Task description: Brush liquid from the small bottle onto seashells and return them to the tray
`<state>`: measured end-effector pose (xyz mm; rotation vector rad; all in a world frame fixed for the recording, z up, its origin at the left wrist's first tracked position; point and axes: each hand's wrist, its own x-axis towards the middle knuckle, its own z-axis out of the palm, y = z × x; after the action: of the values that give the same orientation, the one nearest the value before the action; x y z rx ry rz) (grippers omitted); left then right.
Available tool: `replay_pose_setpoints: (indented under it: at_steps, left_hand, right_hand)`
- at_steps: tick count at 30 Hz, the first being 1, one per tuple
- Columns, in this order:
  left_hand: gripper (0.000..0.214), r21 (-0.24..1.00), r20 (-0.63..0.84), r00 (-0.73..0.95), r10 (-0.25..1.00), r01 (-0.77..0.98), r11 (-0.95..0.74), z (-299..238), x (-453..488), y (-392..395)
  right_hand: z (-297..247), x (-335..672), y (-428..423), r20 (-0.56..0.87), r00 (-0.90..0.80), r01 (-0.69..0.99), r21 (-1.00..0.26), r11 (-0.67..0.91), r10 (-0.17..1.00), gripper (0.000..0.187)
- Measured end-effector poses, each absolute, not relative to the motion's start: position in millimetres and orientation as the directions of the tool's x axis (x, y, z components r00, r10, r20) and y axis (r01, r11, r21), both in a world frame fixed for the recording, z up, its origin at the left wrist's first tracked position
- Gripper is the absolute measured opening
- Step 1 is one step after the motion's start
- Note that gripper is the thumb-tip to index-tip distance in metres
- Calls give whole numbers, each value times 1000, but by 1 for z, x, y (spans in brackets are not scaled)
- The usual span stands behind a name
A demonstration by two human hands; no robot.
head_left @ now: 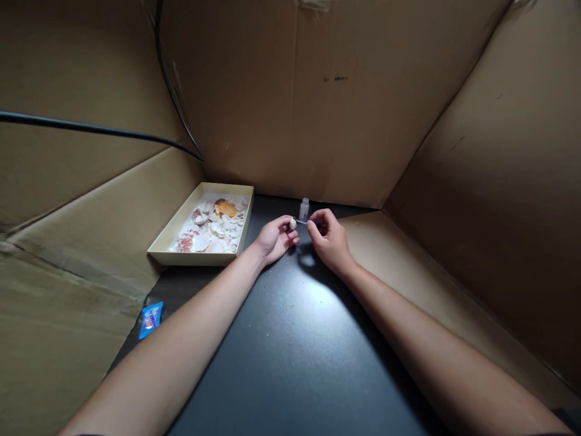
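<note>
Both forearms are reaching forward over the dark table. We are pinching a small whitish piece, probably a shell, between thumb and fingers of the left hand. With the right hand, fingers together, we are clamping a thin tool, its dark end at the piece; contact is too small to confirm. Just beyond, a small bottle is standing; leftward, a tray is holding shells. We are apparently working the piece's surface; the next move is calling for a steady left pinch and light strokes.
</note>
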<state>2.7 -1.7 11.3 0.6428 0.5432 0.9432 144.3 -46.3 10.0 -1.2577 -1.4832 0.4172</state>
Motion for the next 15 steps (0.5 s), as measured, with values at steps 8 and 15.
replay_pose_setpoints:
  at_steps: [8, 15]
  left_hand:
    - [10, 712, -149, 449, 881, -569, 410, 12, 4, -3]
    - [9, 705, -156, 426, 891, -584, 403, 11, 5, -1]
  right_hand:
    - [9, 144, -47, 504, 118, 478, -784, 396, 855, 12]
    - [8, 144, -46, 511, 105, 433, -796, 423, 853, 14]
